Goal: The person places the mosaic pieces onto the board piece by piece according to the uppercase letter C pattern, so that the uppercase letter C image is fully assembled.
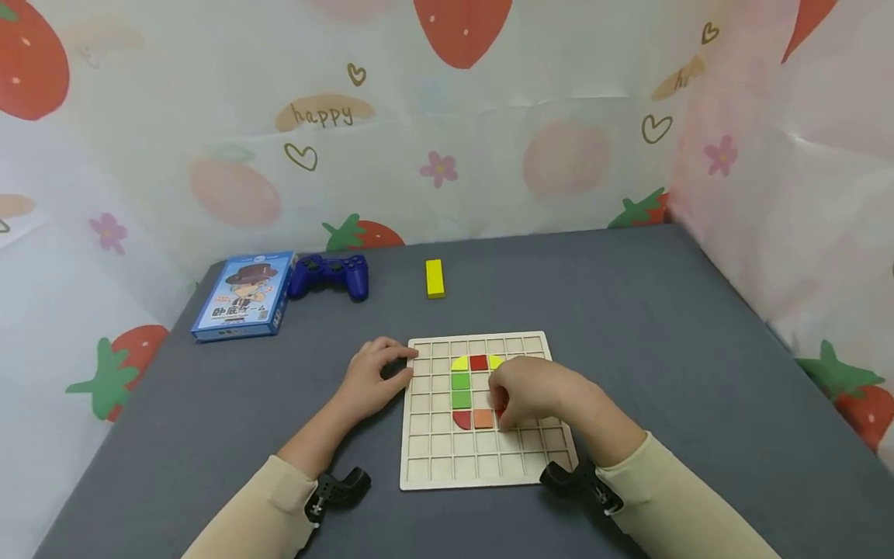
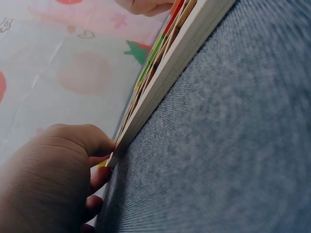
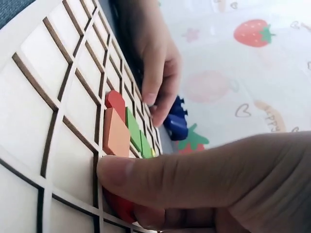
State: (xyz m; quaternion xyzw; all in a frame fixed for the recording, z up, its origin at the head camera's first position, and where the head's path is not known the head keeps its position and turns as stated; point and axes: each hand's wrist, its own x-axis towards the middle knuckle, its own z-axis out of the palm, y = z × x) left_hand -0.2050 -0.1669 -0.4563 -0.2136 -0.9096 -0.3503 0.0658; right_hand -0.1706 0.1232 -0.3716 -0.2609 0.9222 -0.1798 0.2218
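A pale wooden grid board (image 1: 426, 470) lies on the table. My left hand (image 1: 373, 378) is at its left edge, the thumb and fingertips touching the rim near the far corner. Over the right part of the grid, my right hand (image 1: 534, 388) pinches a red piece (image 3: 119, 206) between thumb and curled fingers, low in a cell beside an orange square (image 1: 483, 418). Left of that square sits a red quarter-round piece (image 1: 462, 419). Green squares (image 1: 460, 381) run up to a yellow quarter-round (image 1: 459, 363); a red square (image 1: 478, 362) and another yellow piece (image 1: 495, 362) follow, the last partly hidden.
Toward the far left lie a blue boxed game (image 1: 244, 295) and a dark blue game controller (image 1: 330, 275). A yellow block (image 1: 434, 279) lies beyond the board. Strawberry-printed sheeting (image 1: 482, 178) stands along the back of the grey table (image 1: 642, 310).
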